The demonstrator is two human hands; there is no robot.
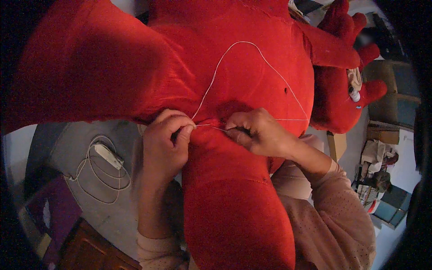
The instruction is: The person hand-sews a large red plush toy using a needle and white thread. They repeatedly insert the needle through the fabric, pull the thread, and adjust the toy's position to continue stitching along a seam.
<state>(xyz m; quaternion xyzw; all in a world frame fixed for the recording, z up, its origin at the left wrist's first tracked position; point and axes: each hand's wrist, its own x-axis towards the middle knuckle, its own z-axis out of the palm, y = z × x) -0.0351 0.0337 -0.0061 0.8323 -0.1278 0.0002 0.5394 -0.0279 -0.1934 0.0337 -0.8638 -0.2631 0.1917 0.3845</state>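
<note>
A big red plush figure [234, 207] lies across my lap, with a seam at the join of its body and limb. My left hand [166, 144] is closed at the seam, thumb and forefinger pinching white thread [243, 42]. A short taut length runs to my right hand [257, 132], whose fingers are pinched against the red fabric; what exactly they hold, perhaps thread or a needle, is too small to make out. The rest of the thread lies in a long loop over the red body.
At upper right are more red plush parts [333, 112] with small white pieces. A white power strip [106, 156] with coiled cable lies at left on the grey floor, near a purple item [56, 207] and brown wooden furniture [94, 247]. A cardboard box [382, 133] and piled cloth stand at right.
</note>
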